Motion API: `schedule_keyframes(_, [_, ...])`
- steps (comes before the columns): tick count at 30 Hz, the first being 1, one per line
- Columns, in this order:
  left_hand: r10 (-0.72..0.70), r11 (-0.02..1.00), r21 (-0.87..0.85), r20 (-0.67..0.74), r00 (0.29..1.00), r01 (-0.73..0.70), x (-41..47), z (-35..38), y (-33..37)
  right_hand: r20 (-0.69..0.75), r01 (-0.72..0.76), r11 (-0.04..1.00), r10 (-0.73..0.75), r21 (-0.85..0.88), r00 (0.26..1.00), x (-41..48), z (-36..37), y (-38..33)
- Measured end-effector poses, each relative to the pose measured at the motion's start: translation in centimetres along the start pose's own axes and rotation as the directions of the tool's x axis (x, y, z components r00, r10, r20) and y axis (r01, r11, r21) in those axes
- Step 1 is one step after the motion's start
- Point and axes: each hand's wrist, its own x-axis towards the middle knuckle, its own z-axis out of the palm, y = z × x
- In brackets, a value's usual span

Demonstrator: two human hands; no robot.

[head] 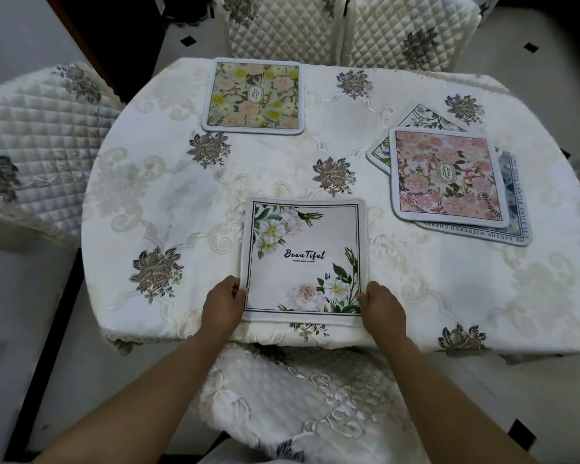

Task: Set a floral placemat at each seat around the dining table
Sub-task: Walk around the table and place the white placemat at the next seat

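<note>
The left hand and right hand each pinch a near corner of the white "Beautiful" placemat, which lies flat at the near seat of the surface; this placing looks nearly finished. I judge the next move is to release it and lift the pink placemat off the right stack, as the green placemat lies far left. No containers are visible.
</note>
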Motion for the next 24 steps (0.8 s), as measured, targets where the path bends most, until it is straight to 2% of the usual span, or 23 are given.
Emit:
schedule_keyframes(4, [-0.042, 0.999, -0.013, -0.017, 0.999, 0.042, 0.1, 0.0, 0.1, -0.001, -0.042, 0.998, 0.042, -0.045, 0.999, 0.3, 0.2, -0.1])
schedule_keyframes(9, [-0.116, 0.992, 0.046, 0.037, 0.993, 0.114, 0.4, -0.4, 1.2, 0.049, -0.112, 0.986, 0.119, -0.126, 0.992, 0.6, -0.6, -0.7])
schedule_keyframes(13, [-0.108, 0.989, 0.109, 0.061, 0.992, 0.101, 0.3, -1.0, 2.0, 0.061, -0.087, 0.974, 0.102, -0.21, 0.993, 0.0, -1.7, -1.4])
schedule_keyframes(16, [-0.056, 0.986, 0.163, 0.059, 0.997, 0.045, 0.0, -1.9, 2.5, 0.041, -0.007, 0.968, 0.018, -0.251, 0.999, -1.1, -2.8, -2.0])
schedule_keyframes(24, [0.251, 0.904, 0.366, -0.039, 0.967, -0.22, -0.7, -3.2, 7.5, -0.035, 0.188, 0.935, -0.208, -0.3, 0.978, -2.2, -9.8, -0.4])
